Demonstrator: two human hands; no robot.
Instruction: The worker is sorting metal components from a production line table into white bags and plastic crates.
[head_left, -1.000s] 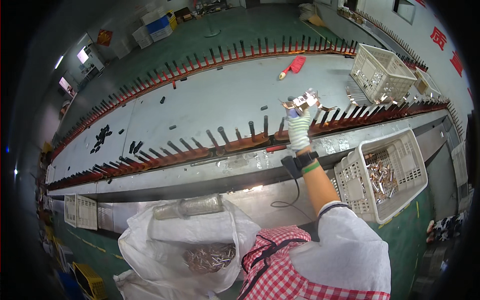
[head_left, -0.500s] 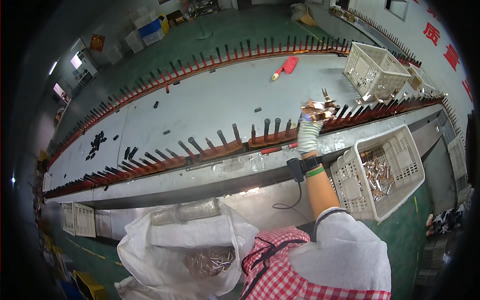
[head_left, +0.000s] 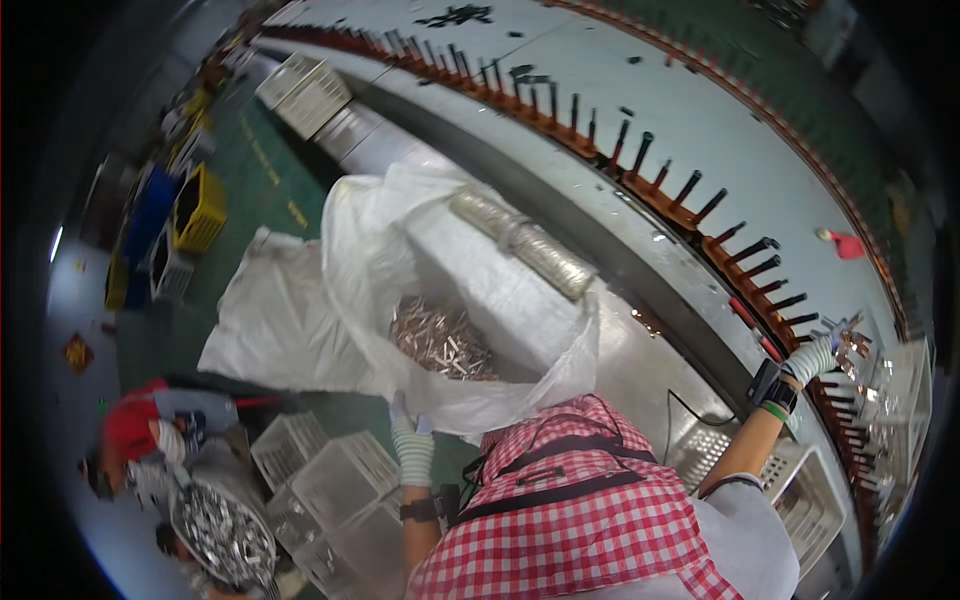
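Two gloved hands (head_left: 411, 447) (head_left: 812, 359) well apart

a sack (head_left: 470, 403) (pieces (head_left: 440, 340) inside) sits before the bench (head_left: 705, 130).

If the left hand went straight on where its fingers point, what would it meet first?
Most likely the near side of the white sack, just ahead of the left hand; depth is unclear, so the two may already touch. Beyond that, metal pieces lie inside.
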